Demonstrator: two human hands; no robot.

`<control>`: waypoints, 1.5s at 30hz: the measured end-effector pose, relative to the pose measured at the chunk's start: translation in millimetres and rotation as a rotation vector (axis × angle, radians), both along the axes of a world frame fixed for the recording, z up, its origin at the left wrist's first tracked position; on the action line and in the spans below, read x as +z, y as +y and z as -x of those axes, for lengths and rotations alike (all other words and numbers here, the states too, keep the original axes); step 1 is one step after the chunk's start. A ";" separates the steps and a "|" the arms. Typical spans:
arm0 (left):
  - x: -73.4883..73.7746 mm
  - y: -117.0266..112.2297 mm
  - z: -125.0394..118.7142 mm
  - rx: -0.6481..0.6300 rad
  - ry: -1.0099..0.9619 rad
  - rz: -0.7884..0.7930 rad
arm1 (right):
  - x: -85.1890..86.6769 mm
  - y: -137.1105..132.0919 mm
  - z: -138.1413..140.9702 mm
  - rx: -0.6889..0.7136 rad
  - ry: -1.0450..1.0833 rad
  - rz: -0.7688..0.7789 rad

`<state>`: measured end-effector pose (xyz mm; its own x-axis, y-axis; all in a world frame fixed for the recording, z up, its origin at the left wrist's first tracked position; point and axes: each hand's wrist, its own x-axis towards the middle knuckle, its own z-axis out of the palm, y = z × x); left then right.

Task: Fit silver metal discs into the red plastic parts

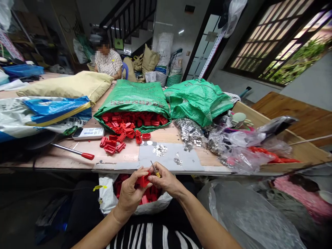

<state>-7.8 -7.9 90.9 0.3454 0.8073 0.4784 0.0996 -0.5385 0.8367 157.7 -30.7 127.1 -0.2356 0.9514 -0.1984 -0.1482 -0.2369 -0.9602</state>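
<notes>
My left hand [131, 193] is closed around a small red plastic part [143, 180], held over my lap just below the table edge. My right hand [166, 180] pinches a small screwdriver with a yellow handle [155, 169], its tip pointing up and left, right beside the red part. Under both hands a white bag [109, 200] on my lap holds more red parts. On the table ahead, loose red parts [116, 140] spill from an open green sack [133, 98].
Small silver metal pieces [160, 149] lie on a grey sheet, with a larger heap [190, 133] beside a second green sack [198, 98]. A red-handled tool [74, 151] and a white remote [88, 133] lie at left. Another person [107, 62] sits at the far end.
</notes>
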 end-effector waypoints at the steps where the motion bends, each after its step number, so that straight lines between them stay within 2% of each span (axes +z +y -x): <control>1: 0.9 0.2 0.1 -0.011 -0.002 0.011 | -0.7 -0.8 -0.2 0.007 0.029 0.013; 6: 3.9 2.7 2.2 -0.072 -0.006 0.054 | -7.8 -2.6 -2.7 0.037 0.144 0.032; 10: 4.8 4.1 4.4 -0.170 -0.023 0.141 | -12.7 -4.3 -5.9 0.059 0.212 0.062; 15: 5.5 1.2 3.4 -0.293 -0.191 0.375 | -13.5 -7.9 -7.4 0.141 0.335 0.099; 18: 4.9 4.2 1.4 -0.314 -0.279 0.547 | -14.9 -6.9 -8.5 0.130 0.293 0.055; 21: 4.8 14.4 0.6 -0.267 -0.245 0.581 | -16.7 -1.9 -12.2 0.055 0.138 -0.007; 26: 5.3 37.1 1.1 -0.116 0.041 0.336 | -16.5 7.1 -22.5 -0.135 -0.288 -0.147; 31: 2.2 44.8 -1.2 -0.052 0.120 0.281 | -13.6 12.0 -36.9 -0.243 -0.679 -0.356; 34: 0.9 43.6 -2.9 -0.034 0.137 0.268 | -11.8 16.3 -49.6 -0.415 -0.868 -0.363; 36: 0.2 43.1 -3.6 -0.028 0.150 0.262 | -10.9 19.8 -57.5 -0.483 -0.982 -0.342; 45: -9.1 41.0 -0.6 0.000 0.198 0.283 | -17.5 40.1 -62.5 -0.356 -1.352 -0.332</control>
<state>-7.2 33.0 81.8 0.4090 0.8986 0.1592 0.2750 -0.2876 0.9174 220.1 9.4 109.6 0.2070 0.9644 0.1647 0.9029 -0.1235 -0.4117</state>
